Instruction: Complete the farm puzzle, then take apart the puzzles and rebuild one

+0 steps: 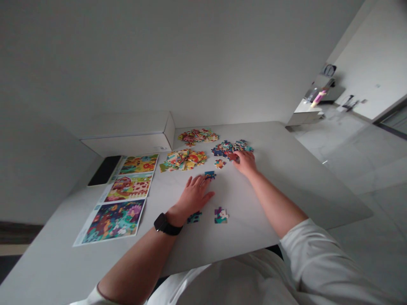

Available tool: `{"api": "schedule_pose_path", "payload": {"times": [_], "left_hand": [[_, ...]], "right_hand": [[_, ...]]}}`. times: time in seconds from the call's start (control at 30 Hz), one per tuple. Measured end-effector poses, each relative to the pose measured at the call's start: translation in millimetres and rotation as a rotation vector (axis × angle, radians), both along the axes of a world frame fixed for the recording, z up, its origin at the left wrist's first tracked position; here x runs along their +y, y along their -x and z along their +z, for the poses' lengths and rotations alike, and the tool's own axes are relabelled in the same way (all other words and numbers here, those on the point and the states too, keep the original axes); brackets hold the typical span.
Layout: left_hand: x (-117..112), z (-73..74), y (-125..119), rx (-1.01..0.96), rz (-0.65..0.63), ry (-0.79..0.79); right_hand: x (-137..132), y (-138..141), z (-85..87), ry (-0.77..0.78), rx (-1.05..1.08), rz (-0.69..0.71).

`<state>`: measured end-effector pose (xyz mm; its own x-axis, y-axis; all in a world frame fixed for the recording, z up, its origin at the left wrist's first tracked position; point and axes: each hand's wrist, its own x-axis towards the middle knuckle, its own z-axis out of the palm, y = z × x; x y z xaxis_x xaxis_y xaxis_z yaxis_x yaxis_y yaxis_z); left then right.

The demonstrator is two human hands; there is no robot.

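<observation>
My left hand [193,198] lies with fingers stretched out and spread on the table, fingertips at the edge of a blue puzzle piece [210,174]. Under its wrist, a dark teal piece [194,217] is partly covered. To the right of that lies a purple and green piece with a white figure [221,215]. My right hand [246,162] is at the near edge of a pile of dark blue puzzle pieces [224,147], its fingers closed on a reddish-brown puzzle piece [232,156]. A single orange piece [219,163] lies just left of it.
Two piles of yellow, red and green pieces, one nearer [186,159] and one farther [199,135], lie left of the dark pile. A sheet with three printed pictures [122,222], a black phone [104,170] and a white box [133,137] are on the table's left side.
</observation>
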<state>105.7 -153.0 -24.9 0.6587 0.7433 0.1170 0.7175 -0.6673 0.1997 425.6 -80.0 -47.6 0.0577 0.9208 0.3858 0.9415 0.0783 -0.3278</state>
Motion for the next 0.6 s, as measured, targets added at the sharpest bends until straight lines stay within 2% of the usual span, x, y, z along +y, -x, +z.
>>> {"api": "schedule_pose_path", "payload": {"times": [0.33, 0.6], "left_hand": [[-1.5, 1.9, 0.1, 0.004, 0.004, -0.007], [-1.3, 2.1, -0.1, -0.002, -0.001, 0.007]], "right_hand": [[0.7, 1.5, 4.3, -0.023, 0.061, 0.054], [6.0, -5.8, 2.4, -0.038, 0.237, 0.053]]}}
